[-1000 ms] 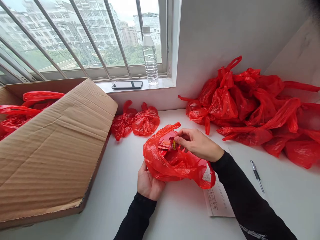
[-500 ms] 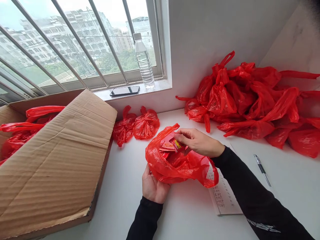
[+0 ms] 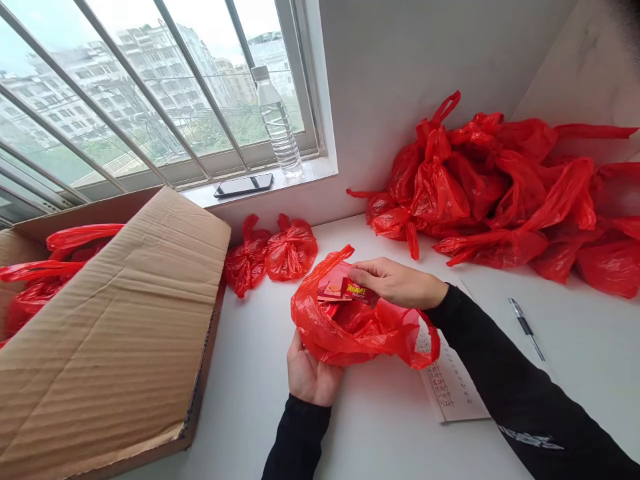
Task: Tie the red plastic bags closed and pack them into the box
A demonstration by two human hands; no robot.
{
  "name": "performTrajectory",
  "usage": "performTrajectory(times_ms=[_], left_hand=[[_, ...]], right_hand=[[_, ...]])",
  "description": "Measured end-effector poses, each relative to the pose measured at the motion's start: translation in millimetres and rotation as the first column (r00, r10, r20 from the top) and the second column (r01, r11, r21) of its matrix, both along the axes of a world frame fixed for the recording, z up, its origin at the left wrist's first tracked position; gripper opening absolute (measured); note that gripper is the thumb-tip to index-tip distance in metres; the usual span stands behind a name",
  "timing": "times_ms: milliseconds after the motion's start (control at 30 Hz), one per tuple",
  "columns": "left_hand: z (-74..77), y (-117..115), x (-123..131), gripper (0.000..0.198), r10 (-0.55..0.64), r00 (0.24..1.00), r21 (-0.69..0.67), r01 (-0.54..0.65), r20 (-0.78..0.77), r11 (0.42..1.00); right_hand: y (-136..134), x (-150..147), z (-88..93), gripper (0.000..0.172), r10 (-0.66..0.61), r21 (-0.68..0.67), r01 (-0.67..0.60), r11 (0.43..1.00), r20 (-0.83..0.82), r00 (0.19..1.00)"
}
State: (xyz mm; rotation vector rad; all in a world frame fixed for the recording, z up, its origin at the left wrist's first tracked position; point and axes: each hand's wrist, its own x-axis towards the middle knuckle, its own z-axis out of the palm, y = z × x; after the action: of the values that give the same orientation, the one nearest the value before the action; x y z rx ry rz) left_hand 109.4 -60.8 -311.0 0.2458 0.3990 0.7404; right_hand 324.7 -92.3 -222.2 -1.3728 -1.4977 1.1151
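In the head view, a small red packet with yellow print lay at the mouth of an open red bag, pinched near its upper left edge between the thumb and fingers of the right hand. That was the nearer of the two hands, reaching in from three o'clock. The packet's long axis ran roughly from nine to three, the right end dipping slightly. The left hand was at seven o'clock from it, palm up, holding the bag from below with the thumb against its side and most fingers hidden. More wrapped packets showed inside the bag at nine o'clock, just beside the pinched one. Past the bag's handle, between four and five, a notebook lay on the tabletop, partly covered by the right sleeve.
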Motion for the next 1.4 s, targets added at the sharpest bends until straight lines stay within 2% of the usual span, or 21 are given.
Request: performTrajectory(times_ms=[367,467,567,633,767,833,967,1033,1133,1233,1333,1400], left_hand=[[1.1,-1,2,0.043,0.015,1.0,-0.026,-0.015,0.007,1.0],[-0.3,-1,1,0.042,0.007,1.0,-0.009,-0.007,0.013,1.0],[-1.8,-1,0,0.042,-0.012,1.0,0.009,0.012,0.012,1.0],[-1.7,0,0,0.043,-0.023,1.0,-0.002,0.023,0.004,1.0],[2.4,-1,3,0.043,0.001,1.0,-0.06,-0.003,-0.029,0.998],[5.5,-2,5,0.042,0.043,0.998,-0.075,-0.047,-0.05,0.996],[9.2,-4,8,0.039,0.105,0.989,-0.105,-0.116,-0.109,0.988],[8.1,-3,7,0.04,0.089,0.992,-0.094,-0.097,-0.09,0.991],[3.3,-1,3,0.043,0.025,0.999,-0.06,-0.027,-0.029,0.998],[-3.3,1,-1,0.047,-0.045,0.998,-0.016,0.045,0.031,0.999],[-9.0,2,-2,0.047,-0.059,0.995,0.027,0.057,0.076,0.998],[-10.2,3,-2,0.046,-0.051,0.996,0.041,0.048,0.078,0.998]], right_hand=[[1,2,-1.0,0.05,0.03,-0.003,-0.03,1.0,-0.027,0.999],[0,-2,-0.8,0.039,-0.077,0.025,0.075,0.997,0.083,0.994],[-5,-14,1.7,0.026,-0.229,0.143,0.192,0.971,0.314,0.921],[-8,-26,2.7,0.018,-0.19,0.163,0.129,0.978,0.447,0.874],[-11,-56,-2.9,0.012,0.056,0.016,-0.089,0.996,0.653,0.755],[-10,-69,-8.5,0.016,0.079,-0.014,-0.098,0.995,0.708,0.702],[-7,-79,-15.5,0.015,0.067,-0.018,-0.08,0.997,0.736,0.674],[-7,-75,-14.7,0.014,0.054,0.003,-0.08,0.997,0.716,0.696],[-8,-61,-10.3,0.014,0.045,0.036,-0.083,0.996,0.596,0.802],[-8,-44,-4.6,0.012,-0.003,0.052,-0.023,0.998,0.448,0.894],[-6,-29,1.1,0.019,-0.081,0.017,0.08,0.997,0.348,0.934],[-5,-21,3.7,0.022,-0.086,-0.015,0.095,0.995,0.289,0.954]])
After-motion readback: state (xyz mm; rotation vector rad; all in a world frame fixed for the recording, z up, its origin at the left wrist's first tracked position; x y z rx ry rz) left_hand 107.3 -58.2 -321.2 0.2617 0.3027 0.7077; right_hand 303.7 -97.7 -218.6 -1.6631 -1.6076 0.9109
